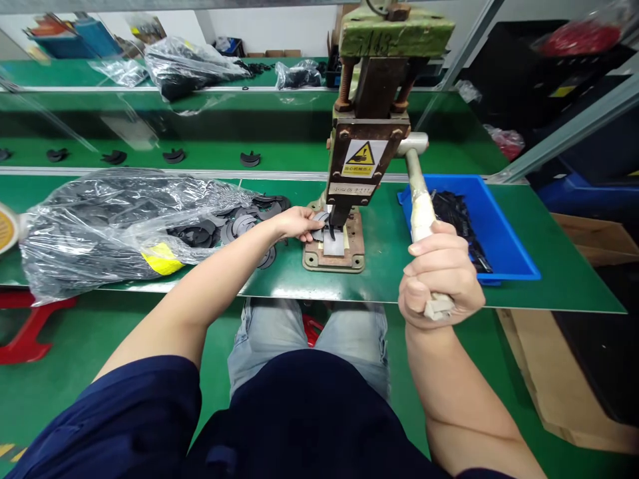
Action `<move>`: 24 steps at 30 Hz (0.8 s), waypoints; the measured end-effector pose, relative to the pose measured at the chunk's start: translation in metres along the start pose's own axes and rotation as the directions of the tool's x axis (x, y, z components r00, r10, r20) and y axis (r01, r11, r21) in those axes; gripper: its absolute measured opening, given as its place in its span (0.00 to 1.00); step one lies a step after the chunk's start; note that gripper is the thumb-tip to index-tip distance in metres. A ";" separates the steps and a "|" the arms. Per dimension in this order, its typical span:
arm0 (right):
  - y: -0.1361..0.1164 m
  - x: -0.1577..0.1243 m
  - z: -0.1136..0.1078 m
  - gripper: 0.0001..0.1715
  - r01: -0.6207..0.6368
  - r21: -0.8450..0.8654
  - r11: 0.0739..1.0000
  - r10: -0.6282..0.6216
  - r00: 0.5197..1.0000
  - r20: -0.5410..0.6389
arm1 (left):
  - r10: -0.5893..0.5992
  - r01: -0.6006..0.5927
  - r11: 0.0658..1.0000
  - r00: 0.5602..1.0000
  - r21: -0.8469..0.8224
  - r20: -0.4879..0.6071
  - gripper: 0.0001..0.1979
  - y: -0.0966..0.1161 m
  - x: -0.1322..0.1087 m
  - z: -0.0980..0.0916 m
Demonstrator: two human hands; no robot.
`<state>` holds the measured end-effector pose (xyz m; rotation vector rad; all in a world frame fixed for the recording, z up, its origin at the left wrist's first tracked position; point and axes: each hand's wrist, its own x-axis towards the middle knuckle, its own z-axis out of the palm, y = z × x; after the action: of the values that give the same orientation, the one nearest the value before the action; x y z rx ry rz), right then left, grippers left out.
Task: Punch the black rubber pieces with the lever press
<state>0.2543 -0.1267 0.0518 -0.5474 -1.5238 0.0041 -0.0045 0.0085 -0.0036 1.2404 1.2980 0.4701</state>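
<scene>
While the left hand (299, 225) pinches a flat, dark grey part (318, 233) between thumb and fingers, nearly closed on its edge, the right hand (442, 279) is curled in a full fist round the lever (421, 206). That lever is a rounded bar bound in pale, creased wrapping, ragged at the bottom end, and it runs up to a smooth metal cylinder (414, 143) at the side of the press (368, 150). The grey part sits at the foot of the press, just beside a thin, dull silver plate (334, 246) on the rusty-brown base (355, 233). Chipped green paint and bare, browned steel make up the upper body, with a yellow triangular warning sticker (366, 158) on its front.

To the left, on the glossy green worktop (382, 266), a wrinkled clear plastic bag (110, 226) spills matte crescent-shaped pieces (244, 223). Right of the press stands a smooth blue plastic tray (506, 229) holding slender black pieces (456, 219). Behind, small dark curved parts (249, 159) lie spaced in a row on a green strip.
</scene>
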 end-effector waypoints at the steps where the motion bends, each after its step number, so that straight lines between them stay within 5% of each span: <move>1: 0.000 -0.001 0.000 0.18 0.004 0.001 1.000 -0.004 1.000 0.003 | -0.005 0.005 1.000 1.000 -0.005 0.000 0.21 0.000 0.000 0.000; 8: 0.000 0.013 0.007 0.20 0.038 0.053 0.998 -0.035 0.999 -0.042 | -0.123 0.129 0.979 0.991 -0.155 0.047 0.18 -0.002 0.003 0.000; 12: -0.002 0.073 0.013 0.15 0.097 0.182 0.979 -0.074 0.989 -0.132 | -0.125 0.125 0.975 0.992 -0.184 0.013 0.18 -0.003 0.002 0.006; 14: -0.001 0.105 0.012 0.24 0.035 0.189 0.981 -0.014 0.994 -0.111 | -0.093 0.089 0.975 0.996 -0.203 -0.007 0.19 -0.003 -0.005 0.009; 16: 0.006 0.121 0.008 0.21 -0.062 0.159 0.985 0.079 0.992 -0.100 | -0.039 0.031 0.974 0.999 -0.226 -0.033 0.19 -0.003 -0.017 0.009; 20: 0.034 0.080 0.009 0.22 -0.194 0.114 0.974 0.212 0.961 -0.177 | 0.081 -0.093 0.973 0.995 -0.212 -0.064 0.22 -0.005 -0.053 -0.002; 24: 0.048 -0.014 0.034 0.15 -0.466 0.069 0.882 0.454 0.879 0.144 | 0.180 -0.184 0.962 0.983 -0.200 -0.036 0.24 -0.005 -0.090 -0.008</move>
<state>0.2367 -0.0777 0.0212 -0.8301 -1.4701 0.4922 -0.0395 -0.0663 0.0342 1.1904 1.1245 0.7289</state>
